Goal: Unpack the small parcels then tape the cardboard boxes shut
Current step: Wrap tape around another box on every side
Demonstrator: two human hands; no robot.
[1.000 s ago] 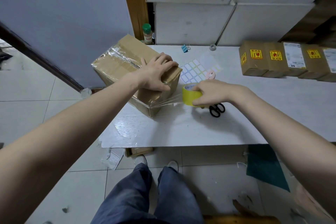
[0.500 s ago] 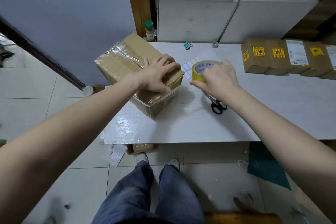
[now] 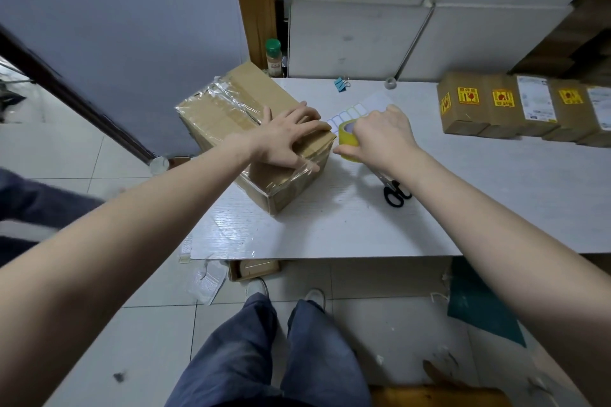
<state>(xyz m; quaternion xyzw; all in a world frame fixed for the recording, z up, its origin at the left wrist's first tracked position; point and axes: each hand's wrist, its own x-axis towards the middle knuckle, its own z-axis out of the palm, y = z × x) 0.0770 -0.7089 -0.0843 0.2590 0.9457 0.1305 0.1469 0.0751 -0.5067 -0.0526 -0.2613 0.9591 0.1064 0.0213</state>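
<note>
**Tape roll at the box's right corner, left hand pinning the lid**

Head view: my left hand (image 3: 287, 139) lies flat and spread on top of the cardboard box (image 3: 251, 139), just left of the frame's centre, fingers wide, pressing and not gripping anything. My right hand (image 3: 380, 139) is curled round the yellow tape roll (image 3: 347, 139), which sits right beside the box's right-hand top corner, touching or nearly so; I cannot tell whether a strip runs from roll to box. So the box lies directly left of my right grip, and its long axis runs from lower right of centre toward upper left, away from me on a diagonal. Clear tape already shines along the top seam and around the near corner. I judge the next pull must follow a box edge, with the right hand, the nearer one to the roll, doing the carrying.

The box sits at the left end of the white counter (image 3: 330, 228), partly overhanging its edge. Black scissors (image 3: 396, 195) lie just below my right wrist, a label sheet (image 3: 350, 112) beyond the roll. A row of small parcels (image 3: 496, 106) stands at upper right. Pale floor tiles and scraps show below.
</note>
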